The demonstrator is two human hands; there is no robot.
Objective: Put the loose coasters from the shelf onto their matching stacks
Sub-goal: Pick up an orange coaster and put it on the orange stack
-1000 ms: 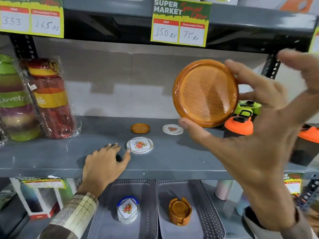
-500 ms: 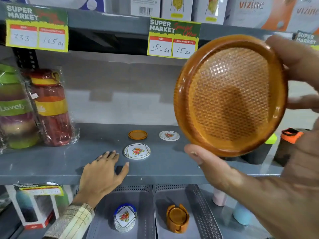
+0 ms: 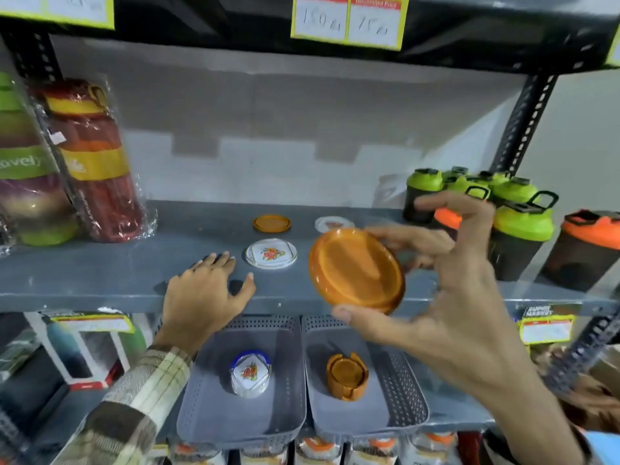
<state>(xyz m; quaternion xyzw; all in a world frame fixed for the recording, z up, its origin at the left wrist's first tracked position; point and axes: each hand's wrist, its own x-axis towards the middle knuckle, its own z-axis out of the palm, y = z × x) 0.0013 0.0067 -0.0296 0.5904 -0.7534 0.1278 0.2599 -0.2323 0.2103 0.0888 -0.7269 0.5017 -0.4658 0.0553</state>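
Orange coaster [image 3: 356, 270] gripped in your right hand [image 3: 446, 297], held tilted in front of the grey shelf [image 3: 100, 276].

Your thumb sits under its lower rim and your fingers reach behind its far edge. Your left hand [image 3: 201, 297] lies flat and empty on the shelf, just beside a loose floral coaster [image 3: 271, 253]. Behind it lie a second orange coaster [image 3: 271, 223] and another floral one [image 3: 332, 224]. Below, two grey trays touch side by side: the left tray [image 3: 214, 397] holds the floral stack [image 3: 250, 372], the right tray [image 3: 402, 391] the orange stack [image 3: 347, 375].
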